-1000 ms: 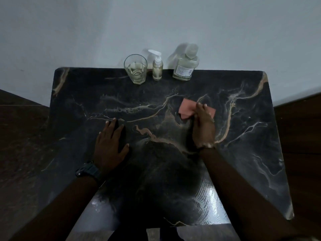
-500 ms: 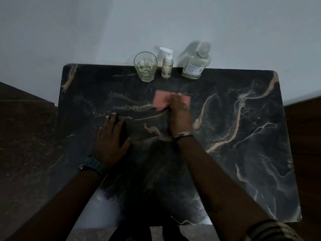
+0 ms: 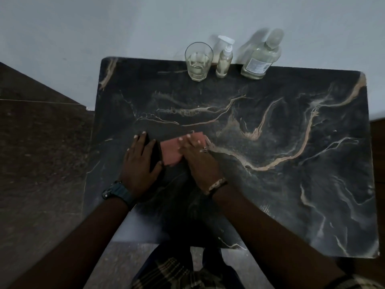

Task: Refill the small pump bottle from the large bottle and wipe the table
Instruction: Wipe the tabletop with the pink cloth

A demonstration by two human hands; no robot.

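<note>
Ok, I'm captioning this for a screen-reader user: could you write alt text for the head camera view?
A person's right hand presses a pink cloth flat on a dark marbled table, while the left hand rests flat beside it. Along the far edge stand a glass, a small pump bottle and a large bottle.

The right hand (image 3: 196, 157) is pressing flat on a pink cloth (image 3: 171, 152) near the middle of the dark marbled table (image 3: 291, 184), fingers spread over its right half. The left hand (image 3: 140, 163) is lying palm down just at the cloth's nine o'clock, a watch (image 3: 116, 192) showing on that wrist. Up at twelve o'clock, along the far edge by the wall, a glass (image 3: 199, 61), a pump bottle (image 3: 224, 59) and a large bottle (image 3: 261, 57) are standing upright in a row, left to right.
</note>
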